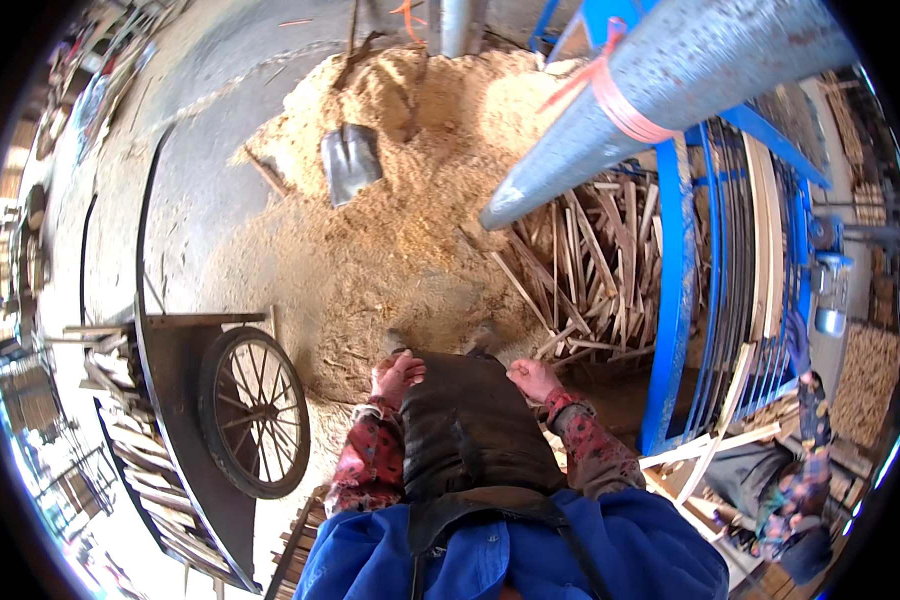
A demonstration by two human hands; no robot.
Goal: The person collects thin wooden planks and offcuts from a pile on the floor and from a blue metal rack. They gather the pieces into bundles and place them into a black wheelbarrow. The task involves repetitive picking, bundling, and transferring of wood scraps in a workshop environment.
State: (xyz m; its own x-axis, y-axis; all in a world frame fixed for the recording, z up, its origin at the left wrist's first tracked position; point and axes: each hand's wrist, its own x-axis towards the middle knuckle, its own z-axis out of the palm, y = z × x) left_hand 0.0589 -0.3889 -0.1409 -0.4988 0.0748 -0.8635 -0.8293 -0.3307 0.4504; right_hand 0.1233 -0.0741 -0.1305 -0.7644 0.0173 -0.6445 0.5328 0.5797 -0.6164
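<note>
Looking down at a black apron, worn over a blue jacket and stretched out between both hands, just below dead centre. Got the left hand right at the far left corner of it, fingers curled in. Got the right hand by the far right corner, curled up much the same. Honestly can't tell from here about an actual pinch on the edge, either side. Wearing patterned sleeves too, btw.

Can also spot shoe tips just past the apron, on sawdust, plus a shovel on the heap further out. Over to the left, check out the cart with a spoked wheel and a load of wood. Off to the right, note a fat grey pipe slanting in with a pink tie round it, a messy pile of sticks near its end, and a blue rack beyond. Also seeing a co-worker far right, with one gloved hand by the rack.
</note>
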